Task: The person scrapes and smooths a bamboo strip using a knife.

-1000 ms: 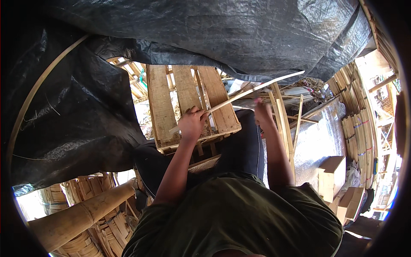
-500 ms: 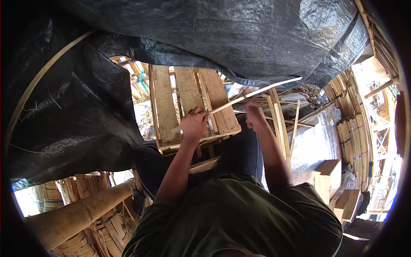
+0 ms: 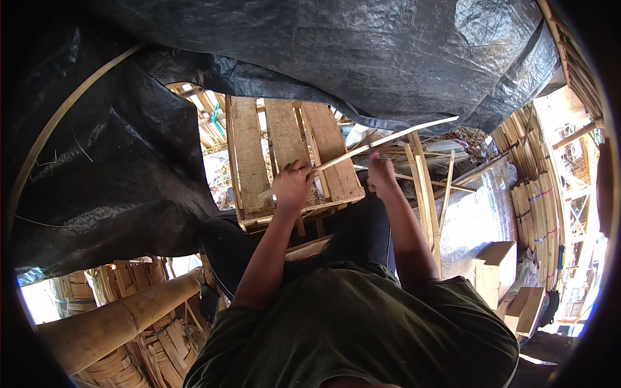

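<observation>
Left hand (image 3: 293, 186): clamped on pale strip (image 3: 394, 136), over slatted stand (image 3: 283, 132).
Right hand (image 3: 383, 176): curled around pink-ended tool (image 3: 374, 156), beside strip.

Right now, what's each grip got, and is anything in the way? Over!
Left grip: closed on long, thin, pale wooden strip. Right grip: closed on small pink-ended item, blurred, beside strip. Large black plastic sheet behind strip's far tip; contact unclear.

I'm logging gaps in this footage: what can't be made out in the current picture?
Head view, all:
- Pinkish object in the right hand: kind unclear; blurred, partly covered by that hand.
- Pale strip's gripped part: hidden by the left hand.
- Bamboo pole's outer end: cut off by the picture's rim.
</observation>
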